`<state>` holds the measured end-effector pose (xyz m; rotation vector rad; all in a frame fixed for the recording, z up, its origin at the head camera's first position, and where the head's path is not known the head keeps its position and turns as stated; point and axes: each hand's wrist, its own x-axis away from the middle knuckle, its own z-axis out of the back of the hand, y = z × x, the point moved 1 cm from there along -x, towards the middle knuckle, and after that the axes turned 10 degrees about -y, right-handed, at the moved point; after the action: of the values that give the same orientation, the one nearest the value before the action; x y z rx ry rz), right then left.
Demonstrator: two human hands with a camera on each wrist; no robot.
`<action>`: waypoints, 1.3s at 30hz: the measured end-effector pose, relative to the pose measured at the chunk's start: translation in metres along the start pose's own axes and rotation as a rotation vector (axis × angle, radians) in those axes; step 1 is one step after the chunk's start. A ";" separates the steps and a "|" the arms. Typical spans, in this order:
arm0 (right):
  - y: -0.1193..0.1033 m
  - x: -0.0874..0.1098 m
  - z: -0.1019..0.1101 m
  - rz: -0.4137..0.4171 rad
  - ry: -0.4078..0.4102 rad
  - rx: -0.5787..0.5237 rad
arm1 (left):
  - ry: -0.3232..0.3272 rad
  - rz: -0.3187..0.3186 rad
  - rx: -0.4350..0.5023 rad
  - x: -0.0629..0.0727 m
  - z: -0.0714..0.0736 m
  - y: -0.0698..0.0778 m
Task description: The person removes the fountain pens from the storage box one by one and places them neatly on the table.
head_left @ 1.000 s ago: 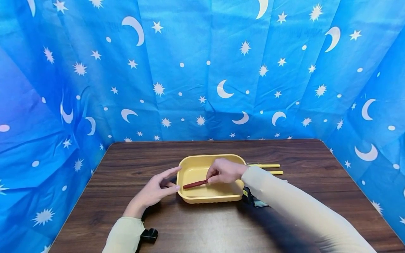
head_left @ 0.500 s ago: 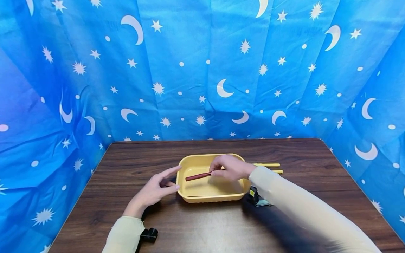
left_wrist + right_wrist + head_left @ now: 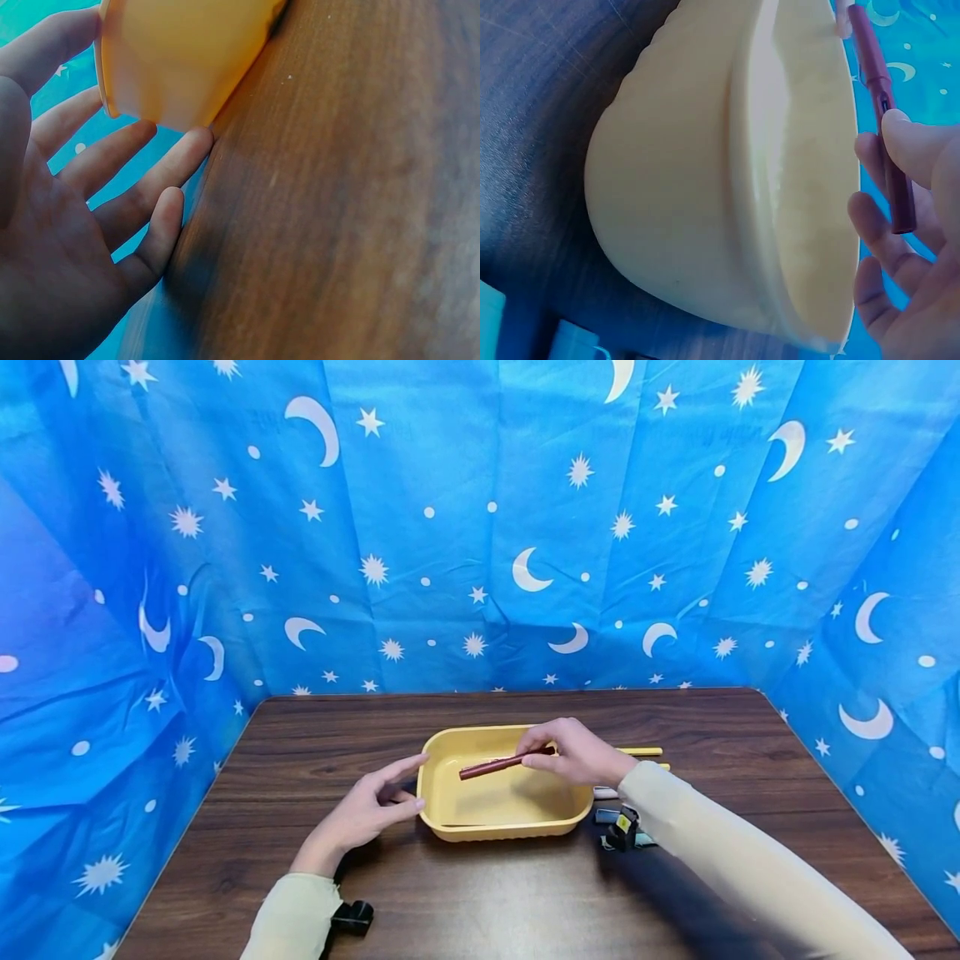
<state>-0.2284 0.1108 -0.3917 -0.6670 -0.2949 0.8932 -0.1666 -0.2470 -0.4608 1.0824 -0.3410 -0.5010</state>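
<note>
A dark red pen (image 3: 491, 767) with a clip is pinched between the thumb and fingers of my right hand (image 3: 577, 753), above the yellow tub (image 3: 510, 832). In the right wrist view the pen (image 3: 870, 56) lies across the fingers, apart from the tub's wall (image 3: 664, 195). My left hand (image 3: 360, 814) is at the tub's left end, fingers spread and mostly straight, with fingertips against its rim and side. The left wrist view shows those fingers (image 3: 120, 161) touching the tub's outer wall (image 3: 180, 67) near the table. No other thing shows inside the tub.
Two thin yellow rods (image 3: 640, 751) lie right of the tub, partly behind the right arm. A whitish piece (image 3: 604, 793) and a blue piece (image 3: 606, 816) lie near its right end. A blue star-patterned cloth (image 3: 450, 527) surrounds the brown table (image 3: 330, 735).
My right hand has lifted the pen from the tub's bottom and carried it up and to the right. The left hand and the tub stay in place.
</note>
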 end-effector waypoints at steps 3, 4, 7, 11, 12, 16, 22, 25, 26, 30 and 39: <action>-0.001 0.005 0.001 -0.006 0.031 -0.019 | 0.005 -0.001 -0.006 0.000 0.000 0.001; -0.001 0.007 0.001 -0.012 0.041 -0.029 | 0.005 -0.002 -0.008 0.000 0.000 0.001; -0.001 0.013 0.002 -0.053 0.076 -0.068 | 0.000 0.000 -0.010 0.000 0.000 0.001; 0.001 0.023 0.003 -0.106 0.124 -0.126 | -0.006 0.000 -0.009 0.000 -0.001 0.001; 0.002 0.025 0.003 -0.117 0.136 -0.136 | -0.004 0.001 -0.009 0.000 -0.001 0.001; 0.004 0.037 0.007 -0.146 0.173 -0.147 | -0.007 -0.003 -0.007 -0.001 -0.001 0.001; 0.003 0.056 0.014 -0.176 0.219 -0.169 | -0.011 -0.008 -0.005 -0.001 -0.001 0.000; 0.003 0.066 0.017 -0.186 0.238 -0.181 | -0.008 -0.012 -0.004 0.000 0.000 0.001; 0.003 0.069 0.017 -0.189 0.244 -0.183 | -0.007 -0.015 -0.003 0.000 0.000 0.001; 0.006 0.082 0.018 -0.201 0.265 -0.195 | -0.011 -0.018 0.000 0.001 0.000 0.000; 0.007 0.111 0.018 -0.209 0.291 -0.221 | -0.010 0.005 0.006 0.001 0.000 0.002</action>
<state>-0.1745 0.2095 -0.3861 -0.9418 -0.1987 0.5586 -0.1657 -0.2470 -0.4587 1.0852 -0.3546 -0.5014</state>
